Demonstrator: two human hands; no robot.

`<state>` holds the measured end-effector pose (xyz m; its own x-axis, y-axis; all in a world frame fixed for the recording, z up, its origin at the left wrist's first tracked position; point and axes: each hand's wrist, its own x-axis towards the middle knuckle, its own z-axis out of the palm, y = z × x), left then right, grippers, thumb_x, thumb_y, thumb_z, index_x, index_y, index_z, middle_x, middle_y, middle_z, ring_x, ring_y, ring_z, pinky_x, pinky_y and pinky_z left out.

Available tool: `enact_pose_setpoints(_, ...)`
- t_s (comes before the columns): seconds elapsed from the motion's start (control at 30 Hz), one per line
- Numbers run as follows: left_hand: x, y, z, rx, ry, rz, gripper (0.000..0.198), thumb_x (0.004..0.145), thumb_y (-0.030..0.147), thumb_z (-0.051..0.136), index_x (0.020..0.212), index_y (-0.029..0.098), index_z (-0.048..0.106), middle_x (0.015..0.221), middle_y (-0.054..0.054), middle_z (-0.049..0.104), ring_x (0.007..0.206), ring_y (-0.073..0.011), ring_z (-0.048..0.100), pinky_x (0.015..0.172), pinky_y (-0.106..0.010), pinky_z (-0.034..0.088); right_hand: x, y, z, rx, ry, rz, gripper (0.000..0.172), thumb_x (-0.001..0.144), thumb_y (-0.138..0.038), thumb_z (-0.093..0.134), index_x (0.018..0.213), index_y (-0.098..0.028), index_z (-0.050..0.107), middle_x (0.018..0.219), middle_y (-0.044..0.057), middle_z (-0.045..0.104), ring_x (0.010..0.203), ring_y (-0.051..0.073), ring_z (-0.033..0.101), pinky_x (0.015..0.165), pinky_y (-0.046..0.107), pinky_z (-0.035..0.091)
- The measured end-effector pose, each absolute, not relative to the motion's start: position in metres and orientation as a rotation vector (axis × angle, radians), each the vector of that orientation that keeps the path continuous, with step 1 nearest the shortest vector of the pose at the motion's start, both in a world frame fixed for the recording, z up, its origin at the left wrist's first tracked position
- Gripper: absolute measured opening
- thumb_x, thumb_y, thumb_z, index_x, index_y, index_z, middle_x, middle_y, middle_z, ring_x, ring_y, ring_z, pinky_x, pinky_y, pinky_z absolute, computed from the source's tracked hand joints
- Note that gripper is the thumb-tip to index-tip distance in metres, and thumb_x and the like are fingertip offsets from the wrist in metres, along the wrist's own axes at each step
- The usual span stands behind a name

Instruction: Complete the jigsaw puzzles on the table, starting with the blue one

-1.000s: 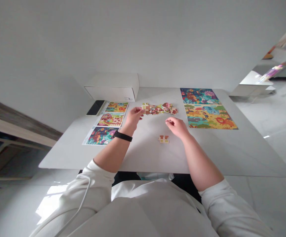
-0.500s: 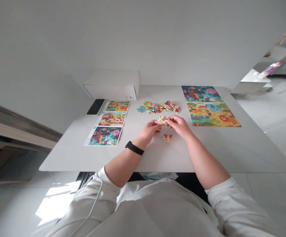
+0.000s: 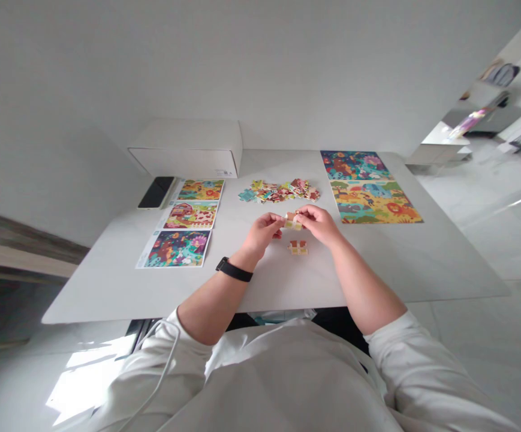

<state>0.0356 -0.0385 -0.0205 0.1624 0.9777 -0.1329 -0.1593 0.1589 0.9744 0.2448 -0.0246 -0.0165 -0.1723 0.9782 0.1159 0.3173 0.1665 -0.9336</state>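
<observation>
Between my two hands, above the table, are small brown and yellow puzzle pieces (image 3: pixel 292 221). My left hand (image 3: pixel 264 232) pinches their left side, with a black band on the wrist. On the right side, the fingers of my right hand (image 3: pixel 318 223) are closed on them. Whether the held pieces are fully joined is too small to tell. Just below the hands, a small group of brown and yellow pieces (image 3: pixel 298 247) lies flat on the table. A pile of loose, mixed-colour puzzle pieces (image 3: pixel 278 191) lies beyond the hands.
On the white table (image 3: pixel 260 294), three picture sheets (image 3: pixel 178 248) lie at the left beside a phone (image 3: pixel 156 192). A white box (image 3: pixel 183 159) stands at the back left against the wall. Two finished-looking puzzle pictures (image 3: pixel 374 202) lie at the right.
The view has shifted, so the table's contents appear farther left. The held pieces have turned to lie more level between my hands, and both hands still grip them.
</observation>
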Motion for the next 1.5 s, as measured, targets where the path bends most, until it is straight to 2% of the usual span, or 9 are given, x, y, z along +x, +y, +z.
enact_pose_setpoints(0.23, 0.036, -0.040, -0.022, 1.143, 1.020, 1.031, 0.042, 0.070, 0.055, 0.090, 0.080, 0.020, 0.068, 0.080, -0.004, 0.074, 0.059, -0.0120, 0.059, 0.063, -0.029, 0.049, 0.253, -0.027, -0.001, -1.231, -1.636, 1.145, 0.042, 0.081, -0.053, 0.078, 0.108, -0.022, 0.072, 0.092, 0.003, 0.073, 0.077, 0.017, 0.065, 0.068, 0.029, 0.053)
enact_pose_setpoints(0.37, 0.036, -0.043, -0.021, 1.326, 1.024, 0.945, 0.038, 0.080, 0.057, 0.081, 0.080, 0.020, 0.072, 0.082, -0.007, 0.077, 0.063, -0.0139, 0.060, 0.065, -0.029, 0.049, 0.275, -0.029, 0.008, -1.265, -1.756, 1.196, 0.038, 0.082, -0.049, 0.079, 0.107, -0.021, 0.073, 0.086, 0.001, 0.069, 0.074, 0.016, 0.063, 0.065, 0.026, 0.050)
enact_pose_setpoints(0.47, 0.034, -0.045, -0.021, 1.598, 1.116, 0.912, 0.027, 0.088, 0.048, 0.075, 0.082, 0.021, 0.075, 0.079, -0.005, 0.077, 0.067, -0.0163, 0.061, 0.068, -0.029, 0.048, 0.293, -0.029, 0.007, -1.332, -1.836, 1.304, 0.034, 0.081, -0.047, 0.080, 0.102, -0.021, 0.074, 0.079, -0.001, 0.067, 0.069, 0.015, 0.061, 0.061, 0.026, 0.048)
enact_pose_setpoints(0.6, 0.030, -0.045, -0.023, 1.921, 1.186, 0.834, 0.012, 0.089, 0.034, 0.073, 0.091, 0.023, 0.079, 0.086, -0.004, 0.078, 0.075, -0.0192, 0.065, 0.076, -0.032, 0.050, 0.304, -0.029, 0.001, -1.474, -1.919, 1.426, 0.030, 0.078, -0.043, 0.086, 0.094, -0.021, 0.072, 0.072, -0.001, 0.069, 0.063, 0.015, 0.061, 0.059, 0.027, 0.048)
enact_pose_setpoints(0.73, 0.027, -0.044, -0.025, 2.153, 1.131, 0.735, 0.018, 0.086, 0.034, 0.077, 0.101, 0.024, 0.079, 0.102, -0.006, 0.078, 0.086, -0.0219, 0.069, 0.084, -0.034, 0.052, 0.304, -0.029, 0.001, -1.608, -1.929, 1.471, 0.028, 0.078, -0.035, 0.088, 0.094, -0.021, 0.070, 0.076, 0.000, 0.073, 0.061, 0.014, 0.063, 0.058, 0.026, 0.048)
enact_pose_setpoints(0.9, 0.025, -0.045, -0.025, 2.365, 0.920, 0.654, 0.018, 0.090, 0.029, 0.075, 0.106, 0.022, 0.079, 0.108, -0.007, 0.077, 0.101, -0.0240, 0.070, 0.097, -0.038, 0.052, 0.299, -0.030, 0.005, -1.739, -1.962, 1.481, 0.028, 0.081, -0.029, 0.088, 0.099, -0.021, 0.068, 0.079, -0.001, 0.074, 0.061, 0.013, 0.063, 0.059, 0.024, 0.049)
enact_pose_setpoints(1.1, 0.024, -0.046, -0.024, 2.418, 0.842, 0.555, 0.020, 0.089, 0.027, 0.077, 0.109, 0.025, 0.080, 0.115, -0.008, 0.076, 0.109, -0.0256, 0.070, 0.106, -0.041, 0.051, 0.297, -0.029, 0.002, -1.841, -2.021, 1.430, 0.025, 0.085, -0.027, 0.086, 0.101, -0.023, 0.067, 0.077, -0.002, 0.074, 0.059, 0.014, 0.065, 0.059, 0.024, 0.048)
enact_pose_setpoints(1.5, 0.026, -0.048, -0.026, 2.416, 0.876, 0.533, 0.022, 0.090, 0.026, 0.078, 0.112, 0.026, 0.082, 0.115, -0.007, 0.075, 0.108, -0.0254, 0.069, 0.103, -0.040, 0.052, 0.282, -0.044, 0.020, -2.020, -2.244, 1.050, 0.019, 0.088, -0.028, 0.079, 0.106, -0.023, 0.074, 0.080, -0.001, 0.078, 0.062, 0.016, 0.069, 0.062, 0.026, 0.046)
